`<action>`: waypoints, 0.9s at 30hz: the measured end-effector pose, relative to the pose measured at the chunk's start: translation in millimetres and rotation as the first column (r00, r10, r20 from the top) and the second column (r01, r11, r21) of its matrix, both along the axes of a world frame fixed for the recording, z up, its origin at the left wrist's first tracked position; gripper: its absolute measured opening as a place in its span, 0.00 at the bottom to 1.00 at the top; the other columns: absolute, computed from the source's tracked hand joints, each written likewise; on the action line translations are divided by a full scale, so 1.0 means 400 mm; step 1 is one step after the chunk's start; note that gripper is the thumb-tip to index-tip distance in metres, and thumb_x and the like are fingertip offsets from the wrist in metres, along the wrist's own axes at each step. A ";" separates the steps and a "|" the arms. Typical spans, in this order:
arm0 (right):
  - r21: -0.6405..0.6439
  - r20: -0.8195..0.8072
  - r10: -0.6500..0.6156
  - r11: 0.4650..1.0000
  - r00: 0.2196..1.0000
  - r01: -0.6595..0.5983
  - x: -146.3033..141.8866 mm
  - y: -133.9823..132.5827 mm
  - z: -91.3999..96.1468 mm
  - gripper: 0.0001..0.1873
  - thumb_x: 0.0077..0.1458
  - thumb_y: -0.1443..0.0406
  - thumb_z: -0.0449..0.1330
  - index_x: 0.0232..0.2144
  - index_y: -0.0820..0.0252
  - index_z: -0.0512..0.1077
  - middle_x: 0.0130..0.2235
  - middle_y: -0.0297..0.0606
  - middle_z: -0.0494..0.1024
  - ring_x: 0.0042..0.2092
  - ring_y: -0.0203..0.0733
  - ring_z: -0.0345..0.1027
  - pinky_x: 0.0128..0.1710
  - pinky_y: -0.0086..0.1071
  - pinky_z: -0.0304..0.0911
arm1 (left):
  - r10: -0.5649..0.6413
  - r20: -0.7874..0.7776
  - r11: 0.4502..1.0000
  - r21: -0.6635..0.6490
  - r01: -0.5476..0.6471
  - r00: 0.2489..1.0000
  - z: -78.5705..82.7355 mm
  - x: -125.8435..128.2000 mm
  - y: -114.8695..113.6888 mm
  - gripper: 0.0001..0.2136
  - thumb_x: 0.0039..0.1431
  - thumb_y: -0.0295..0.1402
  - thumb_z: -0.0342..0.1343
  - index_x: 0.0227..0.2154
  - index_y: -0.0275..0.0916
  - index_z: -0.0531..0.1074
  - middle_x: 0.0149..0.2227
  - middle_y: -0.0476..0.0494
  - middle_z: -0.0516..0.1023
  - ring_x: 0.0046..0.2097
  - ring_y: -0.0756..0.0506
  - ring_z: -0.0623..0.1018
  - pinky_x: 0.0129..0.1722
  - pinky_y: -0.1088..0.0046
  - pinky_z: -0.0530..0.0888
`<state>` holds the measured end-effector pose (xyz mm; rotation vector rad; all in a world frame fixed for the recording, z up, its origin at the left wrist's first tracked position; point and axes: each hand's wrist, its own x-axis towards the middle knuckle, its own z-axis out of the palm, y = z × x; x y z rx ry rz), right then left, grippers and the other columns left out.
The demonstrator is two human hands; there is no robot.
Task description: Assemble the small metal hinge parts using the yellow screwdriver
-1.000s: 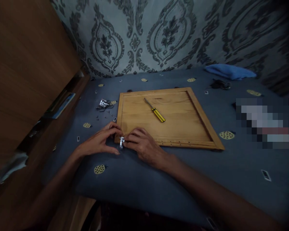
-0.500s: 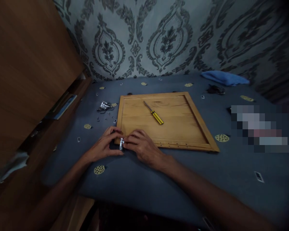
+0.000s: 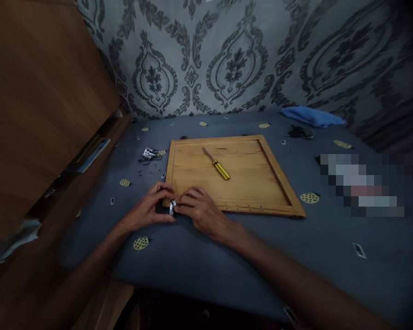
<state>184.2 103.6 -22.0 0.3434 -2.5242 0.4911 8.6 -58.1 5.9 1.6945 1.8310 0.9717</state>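
Note:
A small silvery cabinet hinge (image 3: 172,208) sits at the front left corner of a framed wooden door panel (image 3: 268,210). My left hand (image 3: 149,208) curves round it, thumb at its lower end and fingers by the panel corner. From the other side, my right hand (image 3: 206,211) has its bent fingertips on the hinge; the exact contact is partly hidden. Across the panel's face lies a screwdriver (image 3: 221,170) with a yellow and black handle, its shaft pointing away to the left.
Left of the panel, more metal hinges (image 3: 149,155) lie beside several loose screws (image 3: 151,172). A blue cloth (image 3: 313,117) and a dark object (image 3: 301,132) rest at the back right. Wooden furniture (image 3: 44,82) borders the left; a patterned wall (image 3: 192,59) stands behind.
The hinge has tilted slightly between my fingers. Both hands stay at the same panel corner. The whole view has shifted a little.

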 end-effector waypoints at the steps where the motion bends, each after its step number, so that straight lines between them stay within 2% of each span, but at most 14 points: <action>1: -0.001 -0.006 0.001 1.000 1.000 -0.001 0.000 0.000 -0.003 0.15 0.60 0.77 0.60 0.45 0.58 0.80 0.43 0.39 0.83 0.46 0.45 0.67 0.49 0.41 0.61 | -0.006 -0.004 1.000 0.007 0.006 1.000 -0.001 -0.001 0.000 0.23 0.52 0.48 0.72 0.47 0.43 0.76 0.54 0.39 0.69 0.60 0.36 0.69 0.62 0.55 0.68; 9: 0.052 -0.076 -0.030 0.998 0.997 0.034 0.001 -0.016 -0.005 0.18 0.59 0.78 0.58 0.48 0.60 0.77 0.49 0.44 0.82 0.48 0.47 0.67 0.50 0.43 0.62 | -0.017 -0.027 0.998 0.058 0.018 0.999 -0.011 -0.006 0.000 0.23 0.53 0.47 0.72 0.47 0.42 0.77 0.53 0.39 0.70 0.59 0.36 0.71 0.61 0.57 0.70; 12: 0.071 -0.098 -0.026 0.997 0.995 0.033 0.000 -0.021 -0.001 0.16 0.59 0.78 0.59 0.47 0.63 0.76 0.47 0.44 0.82 0.47 0.47 0.67 0.49 0.43 0.63 | -0.024 -0.034 0.997 0.078 0.027 0.999 -0.015 -0.006 0.000 0.22 0.53 0.46 0.72 0.47 0.42 0.77 0.53 0.39 0.70 0.59 0.37 0.71 0.60 0.57 0.71; 17: 0.093 -0.087 -0.044 0.994 0.995 0.052 -0.002 -0.024 0.001 0.14 0.64 0.75 0.56 0.48 0.60 0.76 0.47 0.43 0.82 0.47 0.47 0.69 0.49 0.43 0.64 | -0.028 -0.048 0.995 0.095 0.033 0.998 -0.022 -0.008 0.000 0.23 0.53 0.47 0.72 0.47 0.42 0.76 0.53 0.39 0.70 0.59 0.37 0.71 0.60 0.57 0.71; 27: 0.123 -0.120 -0.059 0.990 0.991 0.074 -0.006 -0.027 0.001 0.10 0.66 0.73 0.56 0.45 0.64 0.77 0.42 0.44 0.82 0.44 0.46 0.67 0.49 0.42 0.63 | -0.031 -0.067 0.995 0.097 0.038 0.997 -0.013 -0.006 0.001 0.22 0.54 0.46 0.72 0.47 0.42 0.76 0.53 0.39 0.71 0.58 0.37 0.72 0.59 0.57 0.72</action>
